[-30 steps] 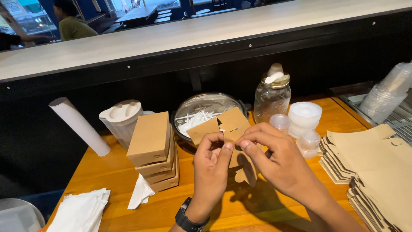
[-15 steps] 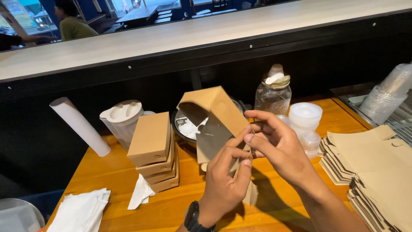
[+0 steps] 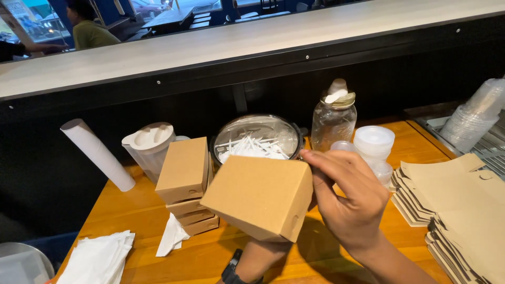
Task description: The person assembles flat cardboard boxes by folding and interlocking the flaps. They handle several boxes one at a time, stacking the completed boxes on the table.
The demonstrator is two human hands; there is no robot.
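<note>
Head view shows me a change: the flat brown blank from a second ago now stands as a closed cardboard box (image 3: 260, 197), lifted above the wooden table (image 3: 336, 252). My right hand (image 3: 350, 202) grips its right end; my left hand (image 3: 263, 255) supports it from beneath, mostly hidden. Folding looks finished; the stack of boxes (image 3: 187, 184) sits just left.

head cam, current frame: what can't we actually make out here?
- Left hand: fingers hidden behind the folded brown cardboard box; only wrist and black watch show.
- Box's far side and opening: turned away from the head view.
- Right hand: its palm faces away.
- Flat brown cardboard blanks: stack cut off by the right edge.
- White sticks in the round metal bowl: too small to identify.
</note>
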